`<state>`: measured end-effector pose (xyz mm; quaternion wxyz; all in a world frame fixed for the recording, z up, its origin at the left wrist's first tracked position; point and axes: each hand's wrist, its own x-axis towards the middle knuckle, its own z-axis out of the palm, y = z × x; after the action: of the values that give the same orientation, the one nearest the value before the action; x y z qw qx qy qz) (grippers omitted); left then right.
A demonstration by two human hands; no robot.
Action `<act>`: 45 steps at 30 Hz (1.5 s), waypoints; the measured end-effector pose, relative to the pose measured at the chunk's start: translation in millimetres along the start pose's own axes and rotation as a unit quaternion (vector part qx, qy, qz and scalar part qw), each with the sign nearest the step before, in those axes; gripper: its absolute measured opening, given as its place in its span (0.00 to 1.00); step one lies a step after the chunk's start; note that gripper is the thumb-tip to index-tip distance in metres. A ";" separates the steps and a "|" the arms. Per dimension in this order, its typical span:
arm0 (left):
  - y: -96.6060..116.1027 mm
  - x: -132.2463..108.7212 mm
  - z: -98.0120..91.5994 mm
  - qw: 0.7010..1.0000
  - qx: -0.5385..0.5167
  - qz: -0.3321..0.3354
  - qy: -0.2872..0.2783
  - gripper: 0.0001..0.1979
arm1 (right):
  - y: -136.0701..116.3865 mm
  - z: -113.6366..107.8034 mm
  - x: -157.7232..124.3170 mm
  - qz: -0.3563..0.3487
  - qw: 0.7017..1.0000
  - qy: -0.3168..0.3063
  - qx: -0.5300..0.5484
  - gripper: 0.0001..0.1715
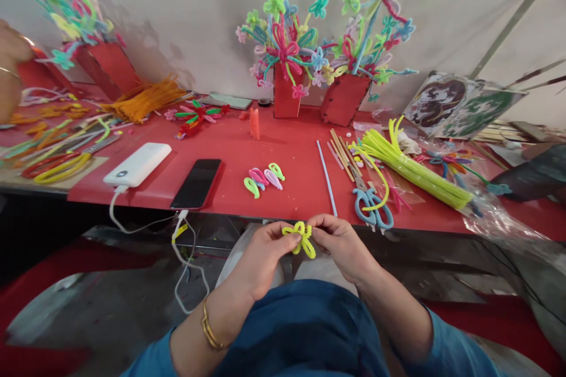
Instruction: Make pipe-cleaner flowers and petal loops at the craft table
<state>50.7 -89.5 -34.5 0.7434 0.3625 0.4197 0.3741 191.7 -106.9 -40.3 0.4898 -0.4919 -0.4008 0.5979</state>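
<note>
A yellow pipe-cleaner flower [304,242] with several looped petals is held above the lap, just off the table's front edge. My left hand [267,250] pinches its left side, thumb on the petals. The fingers of my right hand [340,242] close on its right side. Beyond them on the red table [292,150] lie small pipe-cleaner loops [265,178] in green, pink and lilac. A lilac pipe cleaner [326,177] lies to their right, and light blue scissors [372,207] rest near the edge beside a bundle of yellow-green pipe cleaners [418,172].
A black phone [197,184] and white power bank [138,165] with a cable hanging over the edge are at left. Red vases [287,91] of pipe-cleaner flowers stand behind. Plastic wrap [508,230] overhangs at right. Another person's arm [11,70] shows at far left.
</note>
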 end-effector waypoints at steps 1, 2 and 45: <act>0.3 -0.2 0.7 1.000 -0.002 0.001 0.002 0.05 | 0.3 0.3 -0.2 -0.007 1.000 0.003 -0.011 0.09; 0.5 -0.4 1.4 1.000 -0.003 0.002 0.002 0.05 | 0.5 0.6 -0.5 -0.014 1.000 0.005 -0.021 0.09; 3.2 -4.4 4.2 0.985 0.139 0.099 0.017 0.05 | -23.6 -12.1 -5.5 -0.087 0.980 -0.064 -0.169 0.11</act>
<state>52.0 -92.8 -28.6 0.6379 0.4950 0.4424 0.3902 208.3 -107.7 -18.9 0.4226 -0.4917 -0.5680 0.5069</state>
